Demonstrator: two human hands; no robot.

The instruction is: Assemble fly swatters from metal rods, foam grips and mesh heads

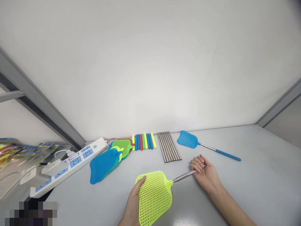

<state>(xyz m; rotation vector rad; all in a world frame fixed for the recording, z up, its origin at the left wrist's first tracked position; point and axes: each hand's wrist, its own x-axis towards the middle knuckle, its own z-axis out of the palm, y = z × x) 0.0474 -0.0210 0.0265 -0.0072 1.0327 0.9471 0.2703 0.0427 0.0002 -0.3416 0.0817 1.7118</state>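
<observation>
My left hand [134,201] grips the edge of a yellow fly swatter head [155,196], thumb on its upper face and the other fingers hidden beneath. A metal rod [184,176] runs from the neck of that head to my right hand [204,171], whose fingers are curled round it. The rod's far end is hidden in the palm. Beyond my right hand lies a blue fly swatter [188,139] with a metal shaft and a blue handle [228,155]. Several bare metal rods [168,147] lie side by side behind the yellow head.
Several coloured handle sleeves [143,142] lie in a row near the wall. Left of them is an overlapping pile of swatter heads [105,164], blue on top. A white power strip [77,163] with plugs runs along the left edge, beside blurred packaged items [21,153].
</observation>
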